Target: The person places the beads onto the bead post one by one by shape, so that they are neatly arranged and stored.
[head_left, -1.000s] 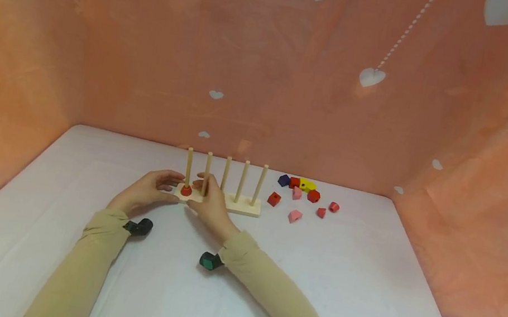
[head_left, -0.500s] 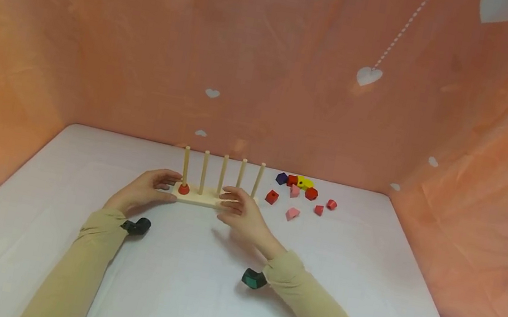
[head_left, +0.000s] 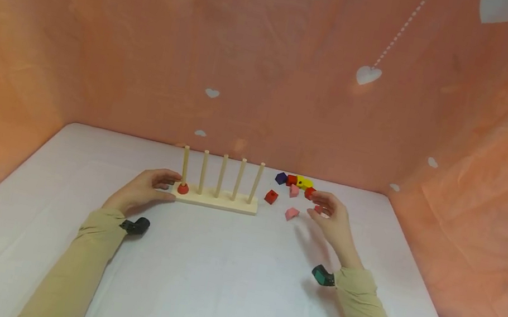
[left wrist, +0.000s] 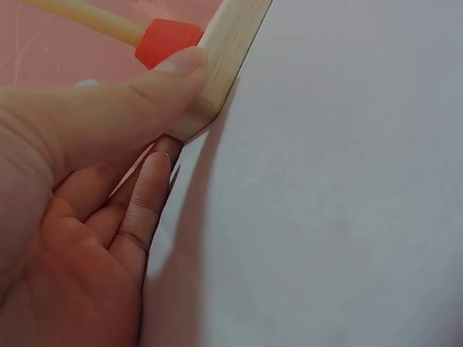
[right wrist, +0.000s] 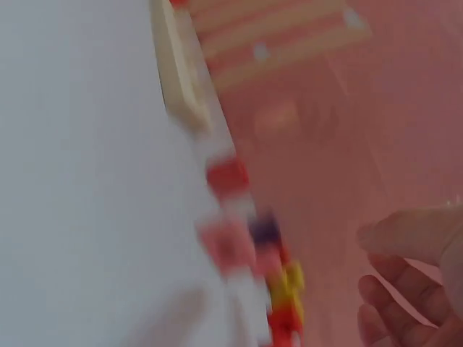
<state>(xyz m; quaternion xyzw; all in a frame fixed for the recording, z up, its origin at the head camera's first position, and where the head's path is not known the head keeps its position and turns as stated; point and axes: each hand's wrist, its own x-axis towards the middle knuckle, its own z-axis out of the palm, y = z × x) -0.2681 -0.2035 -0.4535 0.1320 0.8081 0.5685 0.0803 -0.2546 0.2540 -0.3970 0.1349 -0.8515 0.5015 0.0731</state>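
Observation:
A pale wooden pegboard [head_left: 218, 203] with several upright pegs stands toward the back of the table. One red bead [head_left: 182, 189] sits at the foot of its leftmost peg. My left hand [head_left: 141, 192] grips the board's left end; in the left wrist view the thumb [left wrist: 170, 76] presses the wood close to the red bead [left wrist: 163, 42]. To the right, my right hand [head_left: 336, 227] hovers at the loose beads with fingers spread and nothing between them. It partly covers a small red bead [head_left: 318, 209] and a red faceted bead [head_left: 309, 193].
Left of the right hand lie a red cube bead [head_left: 271, 196] and a pink bead [head_left: 292, 213]. Behind are a dark blue bead [head_left: 281, 178], a yellow bead [head_left: 304, 183] and another pink bead [head_left: 294, 191]. A pink curtain with hearts closes off the table's back edge.
My right hand has moved away from the pegs, rightward across the board, to the loose beads. The left hand has stayed at the board's left end.

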